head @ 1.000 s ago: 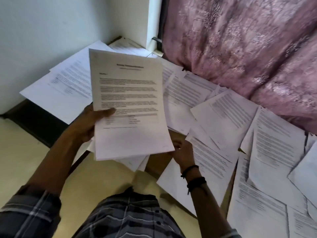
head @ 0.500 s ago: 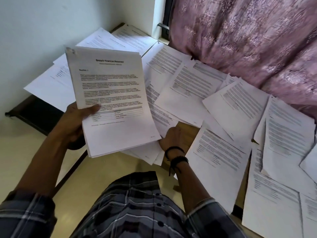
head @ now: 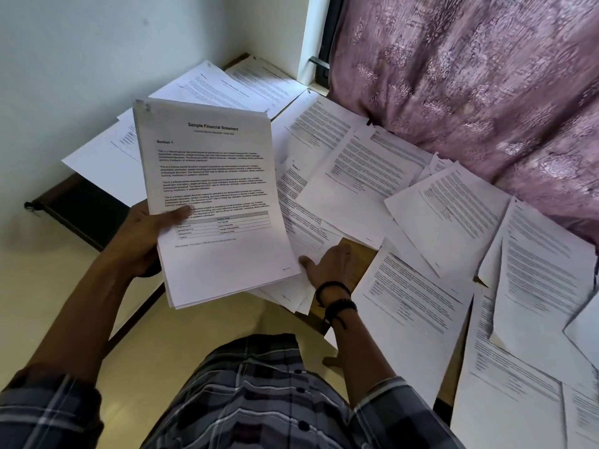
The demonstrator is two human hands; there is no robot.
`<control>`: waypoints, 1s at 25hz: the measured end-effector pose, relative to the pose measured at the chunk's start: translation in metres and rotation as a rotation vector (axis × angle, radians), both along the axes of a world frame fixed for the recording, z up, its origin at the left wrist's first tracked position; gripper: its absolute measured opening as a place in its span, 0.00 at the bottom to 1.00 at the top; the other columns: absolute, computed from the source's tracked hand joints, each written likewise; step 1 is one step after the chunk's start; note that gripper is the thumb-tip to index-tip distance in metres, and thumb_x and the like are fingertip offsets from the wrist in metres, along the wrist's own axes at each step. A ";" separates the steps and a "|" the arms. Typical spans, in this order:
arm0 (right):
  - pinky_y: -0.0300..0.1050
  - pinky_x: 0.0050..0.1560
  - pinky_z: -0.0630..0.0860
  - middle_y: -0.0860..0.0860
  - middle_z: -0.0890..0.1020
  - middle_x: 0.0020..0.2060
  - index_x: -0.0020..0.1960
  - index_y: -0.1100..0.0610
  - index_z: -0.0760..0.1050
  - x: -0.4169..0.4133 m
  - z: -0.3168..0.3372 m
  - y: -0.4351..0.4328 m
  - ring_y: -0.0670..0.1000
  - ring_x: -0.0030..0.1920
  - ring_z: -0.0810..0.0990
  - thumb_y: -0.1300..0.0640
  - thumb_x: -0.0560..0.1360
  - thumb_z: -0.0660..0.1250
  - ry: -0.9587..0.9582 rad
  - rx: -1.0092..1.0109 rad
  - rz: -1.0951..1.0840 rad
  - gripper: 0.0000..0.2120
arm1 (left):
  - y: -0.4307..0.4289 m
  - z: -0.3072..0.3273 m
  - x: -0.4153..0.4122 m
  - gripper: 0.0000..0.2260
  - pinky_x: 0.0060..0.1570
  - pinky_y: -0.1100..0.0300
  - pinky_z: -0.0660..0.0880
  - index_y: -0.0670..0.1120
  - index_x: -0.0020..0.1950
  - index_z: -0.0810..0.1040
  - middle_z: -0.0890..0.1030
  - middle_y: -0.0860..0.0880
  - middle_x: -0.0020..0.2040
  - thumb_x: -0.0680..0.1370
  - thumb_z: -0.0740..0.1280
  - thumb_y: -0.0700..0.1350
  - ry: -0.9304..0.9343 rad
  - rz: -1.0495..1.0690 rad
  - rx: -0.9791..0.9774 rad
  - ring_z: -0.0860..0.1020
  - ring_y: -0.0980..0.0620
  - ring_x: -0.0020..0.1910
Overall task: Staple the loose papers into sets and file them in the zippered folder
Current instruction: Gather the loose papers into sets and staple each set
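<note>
**Stapled set held up over a table strewn with papers**

The left hand (head: 142,241) grasps a stack of white printed sheets headed "Sample Financial Statement" (head: 214,202), with the thumb curled over the front page near its left edge and the fingers behind. The stack is raised and tilted above the near left part of a dark wooden table (head: 81,209). A small metal staple (head: 147,107) shows at its far left corner.

The right hand (head: 327,267) lies flat and released, fingers stretched forward, gripping nothing. It rests just right of the held stack, its thumb touching loose white printed sheets (head: 405,286) at the table's near edge. Black cord bracelets (head: 335,299) circle that wrist.

More loose sheets overlap across the table, from the far left corner to the near right. A mauve patterned curtain (head: 470,76) hangs along the far right side, touching the papers there. A pale wall (head: 97,43) stands at the left. Plaid shirt sleeves (head: 48,413) fill the near edge.
</note>
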State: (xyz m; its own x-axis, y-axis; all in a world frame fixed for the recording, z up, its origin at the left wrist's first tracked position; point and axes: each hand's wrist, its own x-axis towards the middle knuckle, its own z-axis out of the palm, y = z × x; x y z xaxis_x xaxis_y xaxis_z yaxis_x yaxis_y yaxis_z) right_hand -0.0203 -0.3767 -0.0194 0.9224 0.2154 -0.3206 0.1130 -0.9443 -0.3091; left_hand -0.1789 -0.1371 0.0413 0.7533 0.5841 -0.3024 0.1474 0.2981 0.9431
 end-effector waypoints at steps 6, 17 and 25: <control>0.46 0.61 0.69 0.58 0.72 0.61 0.65 0.62 0.69 -0.019 -0.005 -0.004 0.56 0.62 0.71 0.46 0.83 0.52 -0.185 0.069 0.086 0.21 | -0.004 -0.005 -0.025 0.13 0.44 0.47 0.82 0.53 0.58 0.80 0.85 0.51 0.52 0.75 0.69 0.44 0.071 0.040 0.093 0.84 0.45 0.50; 0.50 0.44 0.81 0.51 0.81 0.33 0.60 0.53 0.77 -0.007 0.000 -0.024 0.53 0.38 0.84 0.52 0.78 0.67 0.075 0.734 -0.105 0.11 | -0.025 0.008 -0.027 0.18 0.50 0.53 0.82 0.47 0.67 0.75 0.82 0.47 0.61 0.77 0.65 0.37 -0.057 0.067 0.021 0.82 0.46 0.56; 0.67 0.67 0.65 0.59 0.70 0.70 0.70 0.45 0.64 -0.032 -0.029 0.013 0.65 0.70 0.65 0.49 0.71 0.63 -0.326 0.230 0.557 0.27 | -0.028 -0.018 -0.059 0.21 0.58 0.48 0.78 0.46 0.73 0.69 0.76 0.45 0.68 0.81 0.60 0.36 -0.095 0.110 -0.012 0.78 0.44 0.63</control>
State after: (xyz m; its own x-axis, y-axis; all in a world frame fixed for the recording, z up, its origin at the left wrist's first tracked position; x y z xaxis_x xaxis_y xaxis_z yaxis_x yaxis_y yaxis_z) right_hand -0.0519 -0.3638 -0.0482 0.6963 0.7148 0.0657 0.6841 -0.6331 -0.3622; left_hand -0.2383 -0.1648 0.0235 0.7102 0.6617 -0.2403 0.0234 0.3190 0.9475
